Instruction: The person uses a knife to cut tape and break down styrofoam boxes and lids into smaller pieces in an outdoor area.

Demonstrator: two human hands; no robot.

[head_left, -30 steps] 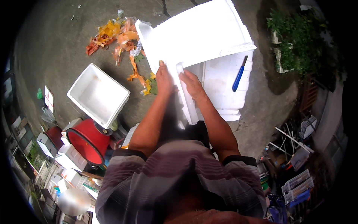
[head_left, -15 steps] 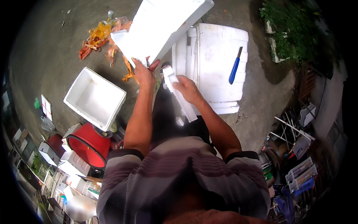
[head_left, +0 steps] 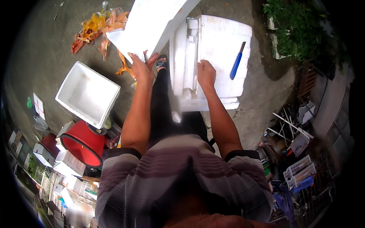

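Note:
My left hand (head_left: 142, 70) grips the lower corner of a large white foam box (head_left: 154, 26), tilted up at the top. My right hand (head_left: 206, 76) is closed at the inner edge of an upturned white foam box (head_left: 224, 49), beside narrow foam strips (head_left: 191, 70) lying along its left side. Whether its curled fingers pinch anything is hidden. A blue-handled knife (head_left: 236, 65) with a dark blade rests on the foam box, right of that hand.
An open white foam box (head_left: 88, 93) stands on the left. Torn orange and yellow tape (head_left: 95, 28) litters the ground. A red tub (head_left: 85, 142) sits lower left, plants (head_left: 289, 34) at upper right, and racks and poles (head_left: 291, 125) at lower right. My sandalled foot (head_left: 161, 62) shows between the boxes.
My right hand has moved forward to the foam stack and no longer holds up the foam strip. The left hand keeps its grip on the large box. The whole view has shifted slightly.

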